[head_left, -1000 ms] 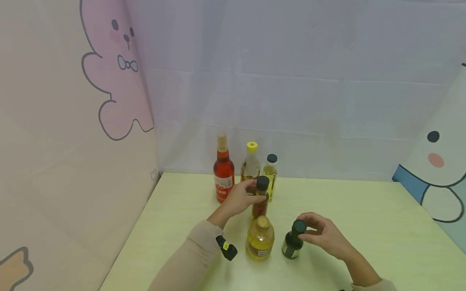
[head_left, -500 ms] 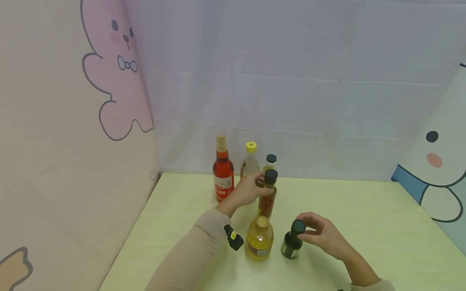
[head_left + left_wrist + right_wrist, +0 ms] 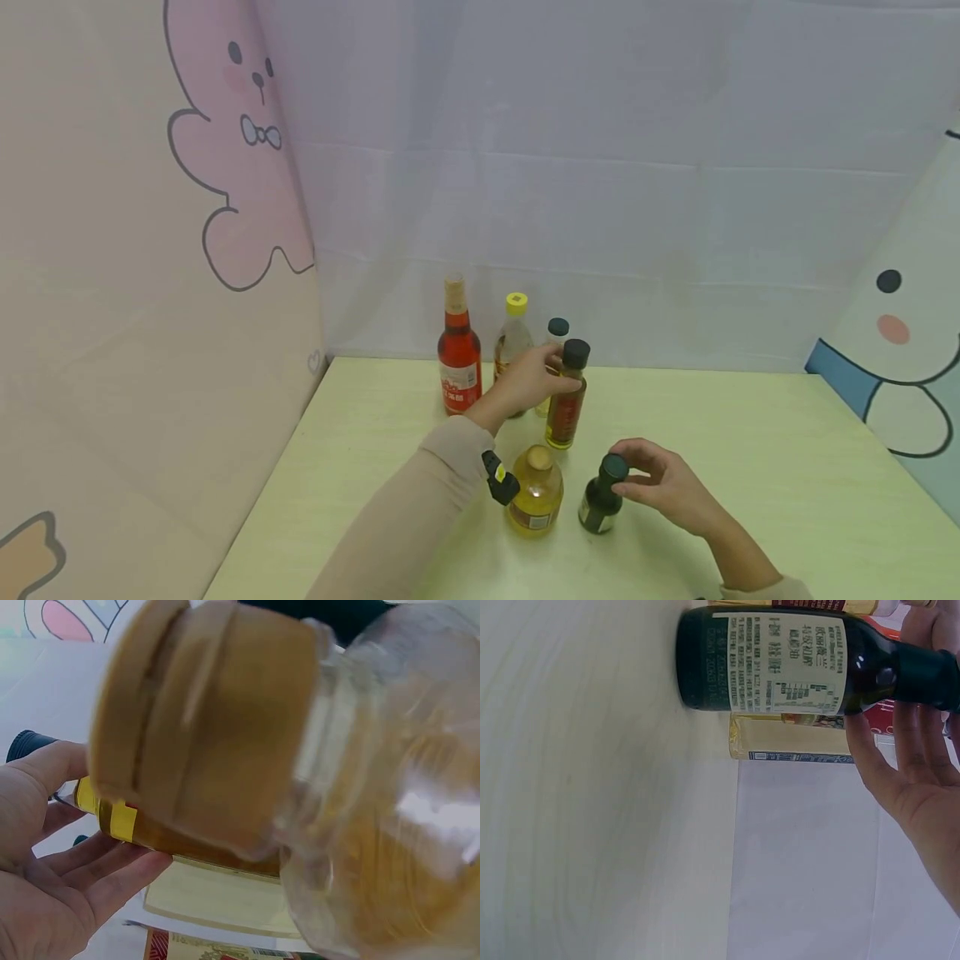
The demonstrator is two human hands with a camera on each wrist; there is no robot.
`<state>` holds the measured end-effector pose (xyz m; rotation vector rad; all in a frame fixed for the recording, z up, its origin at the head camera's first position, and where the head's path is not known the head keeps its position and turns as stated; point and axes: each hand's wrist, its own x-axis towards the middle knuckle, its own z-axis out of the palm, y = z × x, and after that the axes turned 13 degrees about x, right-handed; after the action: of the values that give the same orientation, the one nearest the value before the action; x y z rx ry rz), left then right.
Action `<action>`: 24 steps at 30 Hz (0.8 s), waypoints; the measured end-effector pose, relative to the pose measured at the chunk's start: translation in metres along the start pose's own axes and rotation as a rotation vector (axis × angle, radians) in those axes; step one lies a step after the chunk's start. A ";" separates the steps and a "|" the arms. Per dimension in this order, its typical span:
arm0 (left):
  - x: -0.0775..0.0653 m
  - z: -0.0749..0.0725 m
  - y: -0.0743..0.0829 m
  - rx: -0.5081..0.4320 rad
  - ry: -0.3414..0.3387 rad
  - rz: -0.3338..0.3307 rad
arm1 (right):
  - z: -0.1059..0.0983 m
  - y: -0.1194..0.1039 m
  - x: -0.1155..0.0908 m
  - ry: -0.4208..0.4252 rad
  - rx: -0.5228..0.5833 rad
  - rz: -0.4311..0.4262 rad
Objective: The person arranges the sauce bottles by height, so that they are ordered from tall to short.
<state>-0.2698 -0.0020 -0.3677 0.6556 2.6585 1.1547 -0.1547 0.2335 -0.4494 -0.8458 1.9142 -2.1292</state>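
Observation:
My left hand (image 3: 527, 382) holds an oil bottle (image 3: 565, 417) with a black cap and red label by its upper part. The bottle leans slightly; I cannot tell whether its base touches the table. Thumb and fingers of my right hand (image 3: 669, 485) pinch the neck of a small dark green oil bottle (image 3: 597, 507) just under its cap. In the right wrist view, this green bottle (image 3: 787, 664) shows a pale printed label. Between both arms stands a round bottle (image 3: 536, 498) of yellow liquid, whose tan cap (image 3: 225, 720) covers much of the left wrist view.
Behind the left hand stand a tall red bottle (image 3: 459, 358), a yellow-capped bottle (image 3: 514, 337) and a dark-capped bottle (image 3: 557, 328), partly hidden by the hand. The pale table (image 3: 735, 433) meets a hanging cloth (image 3: 600, 208) at the back and a printed cloth on the left.
The left hand has moved right and slightly back, carrying the black-capped bottle away from behind the round yellow bottle. Right hand and green bottle have stayed in place.

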 end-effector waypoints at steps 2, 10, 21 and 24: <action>0.003 0.001 0.003 0.001 -0.010 -0.010 | 0.000 0.000 0.000 0.005 -0.005 0.001; 0.018 0.006 0.017 0.080 0.020 -0.016 | 0.000 0.001 0.000 0.013 -0.013 -0.003; 0.029 0.016 0.024 0.121 0.050 0.003 | -0.001 0.002 0.000 0.009 -0.005 -0.006; 0.031 0.016 0.024 0.156 0.039 0.008 | -0.001 0.003 0.000 0.008 -0.005 -0.012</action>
<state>-0.2846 0.0368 -0.3607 0.6762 2.8027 0.9786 -0.1557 0.2334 -0.4522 -0.8530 1.9233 -2.1389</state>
